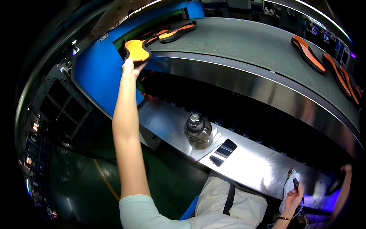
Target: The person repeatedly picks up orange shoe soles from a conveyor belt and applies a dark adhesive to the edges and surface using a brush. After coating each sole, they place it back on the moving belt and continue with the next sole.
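Orange insole (136, 50) | long axis across belt | left hand (130, 67) pinching it | right hand (292, 197) gripping white cloth (289, 189)

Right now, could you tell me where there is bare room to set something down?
The grey belt is bare between the soles by the left hand and the soles at right. The steel shelf is free between the phone and the right hand. Around the bottle it is crowded.

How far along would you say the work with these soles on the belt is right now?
Done: nothing clearly finished. In hand: left hand grips an orange sole at the belt's end; right hand holds a white piece. Left: other soles ride the belt.
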`<action>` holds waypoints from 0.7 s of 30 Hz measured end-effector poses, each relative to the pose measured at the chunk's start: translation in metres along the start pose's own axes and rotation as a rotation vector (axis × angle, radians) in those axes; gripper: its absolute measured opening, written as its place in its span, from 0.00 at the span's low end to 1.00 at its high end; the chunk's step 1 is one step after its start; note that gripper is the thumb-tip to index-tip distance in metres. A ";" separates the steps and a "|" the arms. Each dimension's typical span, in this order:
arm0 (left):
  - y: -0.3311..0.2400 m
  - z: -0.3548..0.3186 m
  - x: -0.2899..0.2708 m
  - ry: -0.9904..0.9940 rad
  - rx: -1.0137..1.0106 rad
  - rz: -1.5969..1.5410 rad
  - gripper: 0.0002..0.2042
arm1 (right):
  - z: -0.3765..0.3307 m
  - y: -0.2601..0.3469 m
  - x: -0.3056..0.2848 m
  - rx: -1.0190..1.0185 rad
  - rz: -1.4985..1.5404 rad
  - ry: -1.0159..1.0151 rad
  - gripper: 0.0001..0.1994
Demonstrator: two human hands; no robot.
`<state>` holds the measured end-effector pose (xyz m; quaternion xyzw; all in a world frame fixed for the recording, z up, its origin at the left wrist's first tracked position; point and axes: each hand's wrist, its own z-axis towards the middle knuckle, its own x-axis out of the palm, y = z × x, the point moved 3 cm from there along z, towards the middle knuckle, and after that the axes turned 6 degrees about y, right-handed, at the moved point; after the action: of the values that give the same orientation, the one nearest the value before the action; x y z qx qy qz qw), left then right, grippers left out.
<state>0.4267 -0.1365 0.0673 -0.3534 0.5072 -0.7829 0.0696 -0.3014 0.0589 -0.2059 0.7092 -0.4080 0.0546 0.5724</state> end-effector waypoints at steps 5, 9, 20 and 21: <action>0.004 -0.005 0.041 -0.007 0.026 -0.176 0.15 | -0.012 0.006 0.003 -0.045 0.029 -0.031 0.11; 0.027 -0.079 0.028 0.232 0.060 -0.352 0.19 | -0.011 0.006 -0.023 -0.035 0.059 -0.019 0.12; 0.107 -0.341 -0.054 0.852 -0.306 -0.835 0.30 | -0.005 0.022 -0.010 -0.175 -0.057 0.116 0.12; 0.113 -0.362 -0.010 0.887 -0.409 -1.073 0.33 | -0.005 0.020 -0.012 -0.175 -0.051 0.149 0.12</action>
<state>0.1800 0.0837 -0.1179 -0.2085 0.3807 -0.6685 -0.6039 -0.3198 0.0693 -0.1953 0.6606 -0.3494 0.0569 0.6620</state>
